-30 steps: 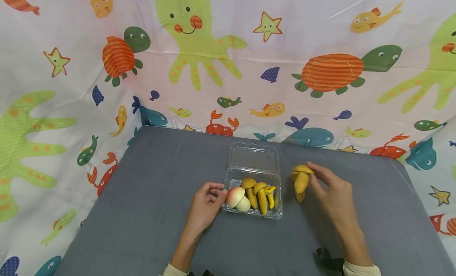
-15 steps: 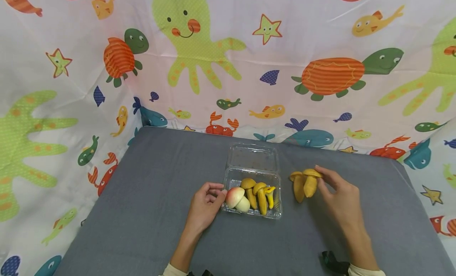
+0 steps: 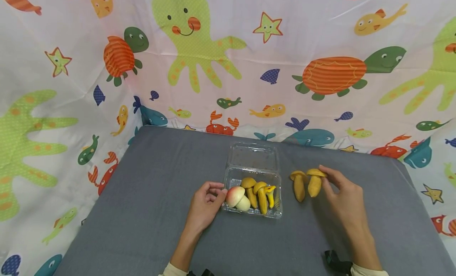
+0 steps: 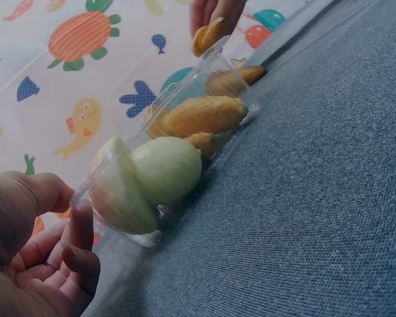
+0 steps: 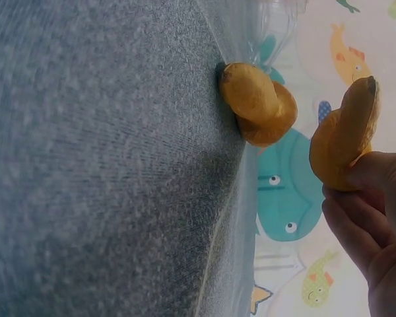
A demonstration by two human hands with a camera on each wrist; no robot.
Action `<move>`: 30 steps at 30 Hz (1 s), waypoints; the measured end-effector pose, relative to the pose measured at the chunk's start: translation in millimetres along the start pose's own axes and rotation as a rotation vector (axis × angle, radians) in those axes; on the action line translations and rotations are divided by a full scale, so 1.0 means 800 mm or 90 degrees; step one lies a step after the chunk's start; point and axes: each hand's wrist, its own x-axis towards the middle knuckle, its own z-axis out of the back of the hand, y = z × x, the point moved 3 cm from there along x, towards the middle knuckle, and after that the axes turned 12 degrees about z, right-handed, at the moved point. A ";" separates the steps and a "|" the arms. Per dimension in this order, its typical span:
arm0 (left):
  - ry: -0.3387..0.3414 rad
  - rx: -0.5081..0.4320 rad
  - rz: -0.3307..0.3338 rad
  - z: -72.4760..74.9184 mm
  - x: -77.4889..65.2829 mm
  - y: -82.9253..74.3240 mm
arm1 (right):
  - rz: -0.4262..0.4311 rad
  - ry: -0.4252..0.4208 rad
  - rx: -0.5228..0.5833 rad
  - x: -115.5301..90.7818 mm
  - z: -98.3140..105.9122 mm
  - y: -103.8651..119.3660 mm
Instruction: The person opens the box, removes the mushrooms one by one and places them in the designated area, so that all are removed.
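Note:
My left hand (image 3: 204, 206) pinches the left rim of a clear plastic clamshell container (image 3: 233, 175) between thumb and index finger. A large toy mushroom (image 3: 243, 204) with a red-and-cream cap lies in it, beside several yellow-brown ones (image 3: 263, 200). My right hand (image 3: 343, 198) pinches a brown-yellow toy mushroom (image 3: 314, 185) by the cap edge, its stem pointing down toward me. In the right wrist view this mushroom (image 5: 346, 135) is held up off the table. A similar mushroom (image 3: 299, 188) lies on the cloth between it and the container.
The container's lid (image 3: 253, 156) is folded back, away from me. A grey cloth (image 3: 149, 212) covers the table. Behind and on both sides hangs a white curtain (image 3: 246, 82) printed with sea animals.
My right hand has moved right with its mushroom, away from the one on the cloth, which now shows fully. My left hand keeps its place on the container.

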 end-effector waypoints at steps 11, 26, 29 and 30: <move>0.002 -0.010 0.007 0.001 0.000 0.001 | -0.016 0.015 -0.027 -0.003 0.002 -0.007; 0.002 -0.005 0.002 0.000 0.000 0.002 | 0.003 0.042 -0.069 -0.008 0.002 -0.020; 0.004 -0.005 0.001 0.000 0.000 0.002 | -0.003 0.049 -0.070 -0.010 0.000 -0.022; 0.005 -0.005 0.000 0.000 0.000 0.002 | -0.005 0.051 -0.071 -0.010 0.000 -0.022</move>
